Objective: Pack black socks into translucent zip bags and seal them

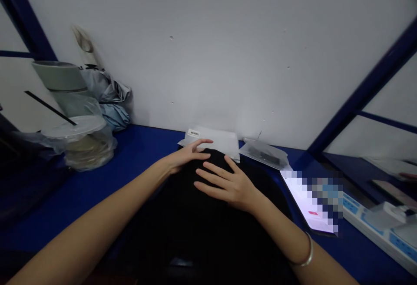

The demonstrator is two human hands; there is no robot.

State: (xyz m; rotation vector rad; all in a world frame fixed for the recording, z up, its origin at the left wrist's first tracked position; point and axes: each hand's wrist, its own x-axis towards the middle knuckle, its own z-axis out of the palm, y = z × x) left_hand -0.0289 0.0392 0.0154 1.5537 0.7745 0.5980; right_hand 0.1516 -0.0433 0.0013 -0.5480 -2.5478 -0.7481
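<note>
A black cloth-like item (195, 215) fills the lower middle of the view; its outline is hard to make out in the dark. My left hand (187, 155) rests at its upper left edge, fingers apart and pointing right. On its upper right part lies my right hand (230, 183), fingers spread and pointing left. Neither hand grips anything visible. Just beyond them is a stack of white packets (223, 139) with a barcode label.
On the blue table (143, 146), a bagged drink cup (86, 141) with a black straw, a green tumbler (63, 78) and a folded umbrella (114, 98) stand left. Right are a clear pouch (265, 154), a lit phone (304, 207) and a power strip (374, 228). A white wall rises behind.
</note>
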